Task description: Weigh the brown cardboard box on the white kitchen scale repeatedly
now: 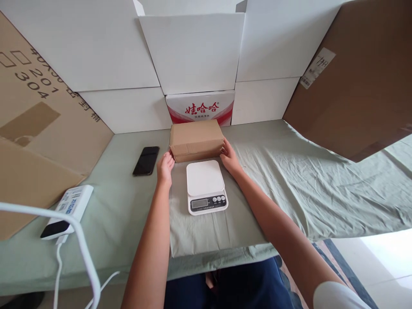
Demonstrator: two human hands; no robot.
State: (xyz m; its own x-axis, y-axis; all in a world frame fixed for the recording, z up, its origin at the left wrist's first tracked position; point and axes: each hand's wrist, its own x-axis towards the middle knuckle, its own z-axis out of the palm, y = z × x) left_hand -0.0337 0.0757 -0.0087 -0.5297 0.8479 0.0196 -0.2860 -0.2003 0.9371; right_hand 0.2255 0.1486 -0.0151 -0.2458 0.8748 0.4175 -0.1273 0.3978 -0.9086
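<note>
A closed brown cardboard box (197, 136) rests towards the back of the green cloth, between my two hands. My left hand (166, 166) grips its left front corner, and my right hand (229, 155) has its fingers curled against the right end. Just in front of the box lies a white kitchen scale (206, 180) with a square platform, a small display and several buttons along its near edge. Nothing sits on the scale's platform. A black smartphone (146, 161) lies flat to the left of my left hand.
White boxes (199, 51) form a wall behind, with a red-lettered carton (201, 107) at the base. Large cardboard boxes stand left (48, 111) and right (350, 81). A white power bank (69, 210) with a white cable (80, 244) is at the left on the wrinkled green cloth (277, 171).
</note>
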